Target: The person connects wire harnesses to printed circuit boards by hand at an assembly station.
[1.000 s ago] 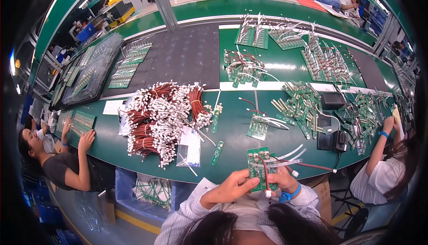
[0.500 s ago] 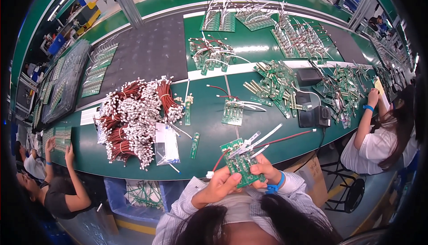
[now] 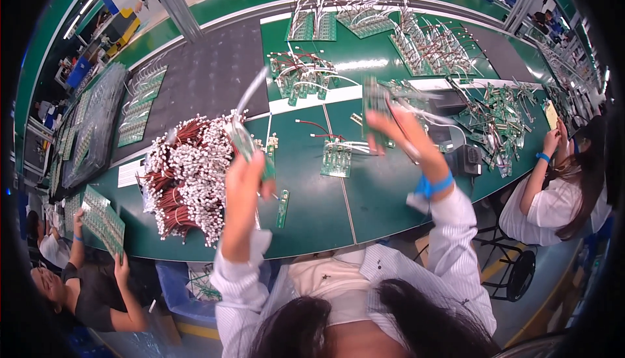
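Observation:
My left hand (image 3: pixel 245 179) is raised over the right edge of the wire pile, closed on a narrow green circuit board (image 3: pixel 243 138) with a white cable sticking up from it. Stretched out over the bench, my right hand (image 3: pixel 407 130) grips a green circuit board panel (image 3: pixel 371 94) with wires trailing from it; motion blurs both. Between my hands lies a small board panel (image 3: pixel 336 159) with red and white wires. Red-brown wire bundles with white connectors (image 3: pixel 189 189) are heaped beside my left hand. A single narrow board strip (image 3: pixel 282 208) rests near them.
Loose boards (image 3: pixel 501 120) and a black power adapter (image 3: pixel 467 159) lie to the right. Wired panels (image 3: pixel 436 49) stand across the back near a dark belt (image 3: pixel 215 71). Co-workers sit on both sides; the left one holds a board panel (image 3: pixel 103 220). A blue bin (image 3: pixel 172 286) sits below.
My hands have moved apart and forward from the bench's front edge. The wired panel they held together is now in two pieces, one in each hand. The left co-worker's panel has tilted.

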